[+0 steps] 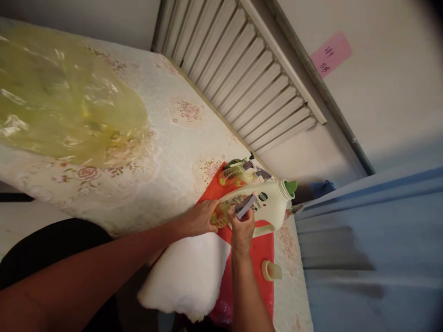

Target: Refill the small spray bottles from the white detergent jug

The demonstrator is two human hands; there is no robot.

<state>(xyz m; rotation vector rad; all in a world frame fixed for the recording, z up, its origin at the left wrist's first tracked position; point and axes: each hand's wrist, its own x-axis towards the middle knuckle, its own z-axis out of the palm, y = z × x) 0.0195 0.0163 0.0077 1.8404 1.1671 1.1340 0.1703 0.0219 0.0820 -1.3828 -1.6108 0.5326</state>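
Observation:
My left hand (199, 219) is wrapped round the body of a clear bottle (220, 214) with a patterned label and yellowish tint. At its top, my right hand (242, 233) closes on the grey pump head (245, 205). The bottle lies sideways in my view, overlapping a large white jug (273, 203) with a green pouring spout (291, 187) and no cap on it. Beyond the jug are more clear bottles (232, 175) with grey tops. A pale cap (271, 270) rests on the red sheet (266, 244), right of my right forearm.
A folded white cloth (194, 272) lies between my forearms. On the flowered tablecloth (173, 138), a big yellow transparent bag (69, 101) fills the far left. A white radiator (238, 69) stands behind the table edge. A blue curtain (367, 249) hangs at right.

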